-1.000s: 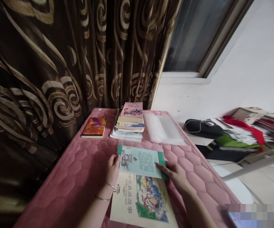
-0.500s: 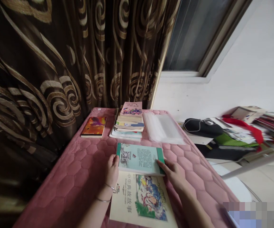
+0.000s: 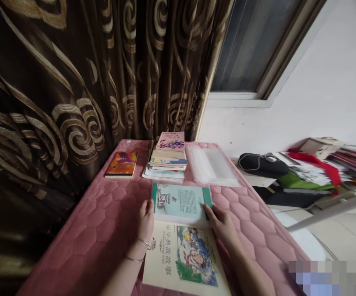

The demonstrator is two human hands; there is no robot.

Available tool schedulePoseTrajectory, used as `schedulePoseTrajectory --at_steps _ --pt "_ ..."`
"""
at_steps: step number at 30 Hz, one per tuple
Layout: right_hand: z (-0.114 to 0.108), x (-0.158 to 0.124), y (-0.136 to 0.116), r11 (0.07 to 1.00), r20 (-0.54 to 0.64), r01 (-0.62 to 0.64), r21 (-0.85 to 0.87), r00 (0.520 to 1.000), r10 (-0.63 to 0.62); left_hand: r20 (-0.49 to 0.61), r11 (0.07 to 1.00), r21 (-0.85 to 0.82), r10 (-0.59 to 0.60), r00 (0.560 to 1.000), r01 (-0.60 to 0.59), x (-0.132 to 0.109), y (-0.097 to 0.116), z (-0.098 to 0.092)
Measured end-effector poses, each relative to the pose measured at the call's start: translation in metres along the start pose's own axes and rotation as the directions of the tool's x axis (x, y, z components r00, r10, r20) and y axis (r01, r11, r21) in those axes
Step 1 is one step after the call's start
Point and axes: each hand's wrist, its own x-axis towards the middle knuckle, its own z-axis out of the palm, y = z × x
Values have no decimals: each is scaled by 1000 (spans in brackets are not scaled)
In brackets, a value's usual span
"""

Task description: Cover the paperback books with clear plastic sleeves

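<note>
A thin green-edged booklet [image 3: 180, 201] with a QR code on its cover is held just above a pink quilted surface [image 3: 103, 222]. My left hand [image 3: 146, 220] grips its near left edge and my right hand [image 3: 222, 224] grips its near right corner. Both hands have fingers closed on the booklet. Under its near edge lies a larger picture book [image 3: 182, 257] with a colourful cover and Chinese letters, flat between my forearms. Two thin bracelets circle my left wrist.
Beyond the booklet stands a stack of books [image 3: 168, 158], with an orange book [image 3: 122, 164] to its left and clear plastic sleeves [image 3: 211, 166] to its right. A dark patterned curtain [image 3: 73, 90] hangs at left. A cluttered low table [image 3: 304, 172] with a black pouch stands at right.
Both hands have moved the green-edged booklet a little away from me, toward the stack of books, and levelled it. The picture book beneath has not moved.
</note>
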Motion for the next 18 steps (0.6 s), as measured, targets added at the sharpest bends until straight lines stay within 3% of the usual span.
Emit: schedulePoseTrajectory --at_steps 6,12,18 --pt "-6 1 2 991 94 -8 131 996 -4 20 1000 -7 5 1000 -5 -1 0 -1" --pt "-4 -3 -9 999 25 17 31 1000 -18 27 1000 13 15 1000 -16 1 -4 0" --pt "1 -1 1 996 -27 76 -53 997 -78 29 999 50 16 999 -18 2 -7 0"
